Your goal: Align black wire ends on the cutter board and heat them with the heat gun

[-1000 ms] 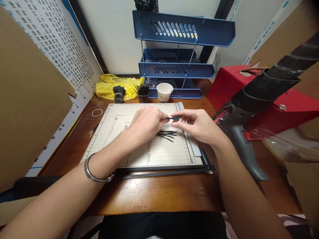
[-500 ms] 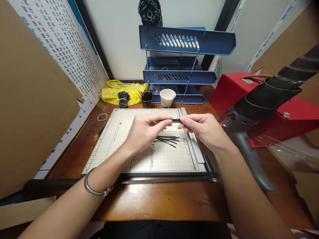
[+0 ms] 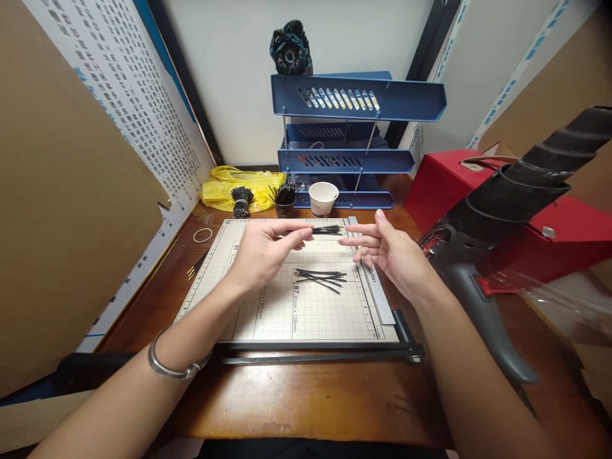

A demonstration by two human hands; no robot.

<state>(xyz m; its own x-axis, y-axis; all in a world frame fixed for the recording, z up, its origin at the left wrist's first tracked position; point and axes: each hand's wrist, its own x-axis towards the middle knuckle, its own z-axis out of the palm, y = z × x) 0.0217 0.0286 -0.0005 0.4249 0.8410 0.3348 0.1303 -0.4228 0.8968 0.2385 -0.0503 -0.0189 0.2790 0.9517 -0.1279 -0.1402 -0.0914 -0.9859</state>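
Observation:
My left hand pinches a small bundle of thin black wires between thumb and fingers, above the paper cutter's gridded board. The bundle's right ends stick out past the fingertips. My right hand is open just to the right, its fingers apart and its index fingertip close to the wire ends; whether it touches them I cannot tell. Below the hands, several loose black wires lie across one another on the board.
Behind the board stand a white paper cup, a small cup of black wires and a banded bundle on a yellow bag. Blue trays rise at the back. A heat gun and a red box stand right.
My right hand has let go of the wire bundle and spread its fingers, moving slightly right. The left hand keeps its pinch. The camera view has tilted slightly upward.

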